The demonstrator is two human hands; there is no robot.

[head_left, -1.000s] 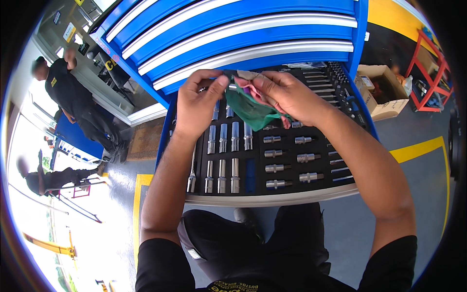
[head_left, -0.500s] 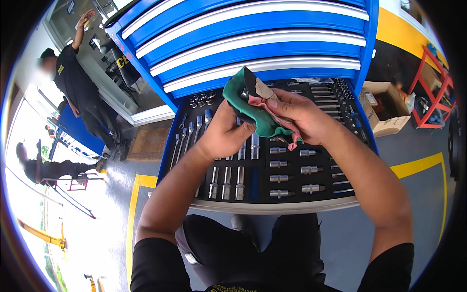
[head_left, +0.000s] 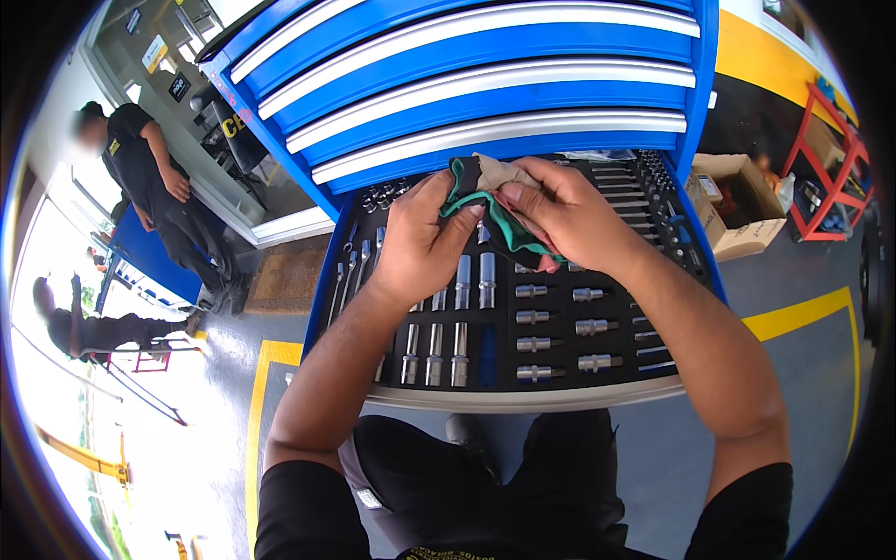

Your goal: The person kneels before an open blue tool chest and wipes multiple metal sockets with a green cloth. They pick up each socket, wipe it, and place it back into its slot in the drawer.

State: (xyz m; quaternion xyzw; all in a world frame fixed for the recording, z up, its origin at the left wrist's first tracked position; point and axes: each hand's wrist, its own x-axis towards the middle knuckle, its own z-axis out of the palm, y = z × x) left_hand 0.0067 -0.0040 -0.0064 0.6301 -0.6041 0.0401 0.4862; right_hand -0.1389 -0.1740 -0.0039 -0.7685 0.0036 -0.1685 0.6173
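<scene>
Above the open drawer [head_left: 523, 401], in front of the blue cabinet [head_left: 495, 111], a patchwork cloth [head_left: 501, 220] in green, black, beige and pink is bunched between two bare hands. The left hand [head_left: 422, 235] grips its left side, fingers curled behind and thumb on the near face. The right hand [head_left: 576, 213] pinches the beige and pink part, thumb on top, fingers bent round the far side. Both sets of fingers look closed down to the thickness of the folds; whether those folds wrap anything cannot be told.

The cloth should be very light, soft and limp, with no stiffness of its own: it droops between the grips, and its pink corner hangs loose at the lower right. It is unlikely to break or to slip, though any oil on it would not show. Two opposite edges, each under a thumb, seem the best hold for spreading it. Beneath it lie the chrome sockets [head_left: 459, 355], hard, probably heavy for their size and slick, so each is best taken round its middle.
</scene>
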